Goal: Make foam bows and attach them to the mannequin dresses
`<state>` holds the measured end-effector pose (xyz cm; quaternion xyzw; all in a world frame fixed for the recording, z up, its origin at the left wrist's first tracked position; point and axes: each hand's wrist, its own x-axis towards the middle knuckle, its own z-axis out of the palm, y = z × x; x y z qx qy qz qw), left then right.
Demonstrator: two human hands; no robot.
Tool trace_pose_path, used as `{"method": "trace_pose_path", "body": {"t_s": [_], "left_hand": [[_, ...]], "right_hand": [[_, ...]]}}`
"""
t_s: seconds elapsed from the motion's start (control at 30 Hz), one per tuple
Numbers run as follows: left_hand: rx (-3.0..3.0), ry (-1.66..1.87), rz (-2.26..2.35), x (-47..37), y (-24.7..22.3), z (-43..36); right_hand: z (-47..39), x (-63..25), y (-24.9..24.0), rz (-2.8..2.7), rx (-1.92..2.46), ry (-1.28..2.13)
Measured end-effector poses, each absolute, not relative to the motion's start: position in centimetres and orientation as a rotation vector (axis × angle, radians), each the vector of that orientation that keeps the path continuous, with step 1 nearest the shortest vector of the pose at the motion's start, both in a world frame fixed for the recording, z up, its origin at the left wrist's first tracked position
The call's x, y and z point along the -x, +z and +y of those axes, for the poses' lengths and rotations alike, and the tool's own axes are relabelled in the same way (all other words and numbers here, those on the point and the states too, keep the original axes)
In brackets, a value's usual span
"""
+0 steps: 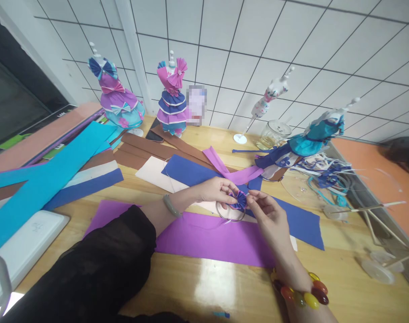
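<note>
1. Left of the purple sheet (207,240), a white case (39,233) lies on the counter (177,280), with a turquoise strip (50,179) crossing other strips behind it.
2. Behind the sheet's left end stands a doll form in a purple and turquoise dress (120,98); to its right is one in a pink and blue tiered dress (172,105).
3. Brown strips (147,148) lie behind the sheet, in front of those two dresses.
4. Above the sheet, the left hand (215,190) has its fingers closed on the left edge of a pleated blue-purple rosette (239,200). A thin loop (231,220) hangs just below the rosette.
5. The right hand (268,213), also above the sheet, pinches the rosette's right edge between thumb and fingertips.
6. A blue strip (300,222) runs behind the sheet and out past its right end.
7. Farther behind, to the right, are a bare form (270,96), a glass jar (275,133) and a leaning form in a turquoise and blue dress (310,141).
8. Well right of the sheet lie ribbon scraps (328,172).
</note>
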<state>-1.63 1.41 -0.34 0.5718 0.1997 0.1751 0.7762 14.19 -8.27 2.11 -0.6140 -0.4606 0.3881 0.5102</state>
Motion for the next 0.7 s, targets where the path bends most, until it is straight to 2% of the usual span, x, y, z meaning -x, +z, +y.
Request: {"method": "trace_pose_path", "body": {"t_s": [0.37,0.7], "left_hand": [[-1.305,0.347,0.440,1.3,0.2,1.0],[-1.208,0.363,0.448,1.5,0.5,1.3]], "right_hand": [[-8.2,-13.9,1.8,-1.117,1.460,1.044],[-8.0,-14.1,2.2,-0.996,1.424,0.930]]}}
